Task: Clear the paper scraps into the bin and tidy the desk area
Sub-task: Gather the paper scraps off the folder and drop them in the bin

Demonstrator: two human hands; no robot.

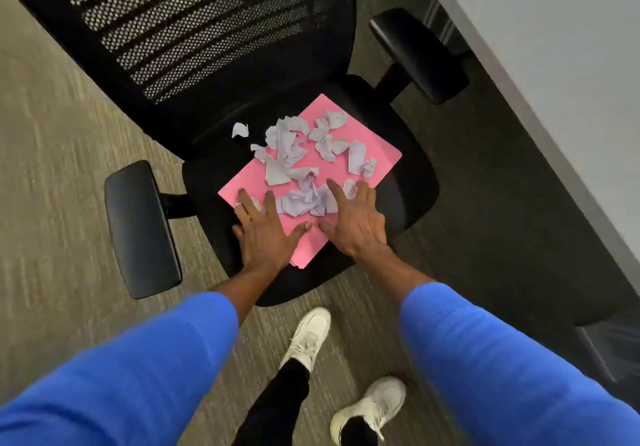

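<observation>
A pink folder [375,141] lies flat on the black seat of an office chair [412,189]. Several crumpled pale lilac paper scraps [287,155] are scattered over the folder, and one scrap [239,130] lies off it on the seat near the backrest. My left hand [261,234] rests palm down on the folder's near left part, fingers spread, touching the nearest scraps. My right hand [356,224] lies palm down beside it, fingers spread over the nearest clump of scraps [304,200]. Neither hand grips anything. No bin is in view.
The chair has a mesh backrest [194,26] and two padded armrests [142,227] [419,54]. A white desk or wall surface [554,65] runs along the right. Carpet [52,168] covers the floor. My feet in white shoes [308,338] stand in front of the chair.
</observation>
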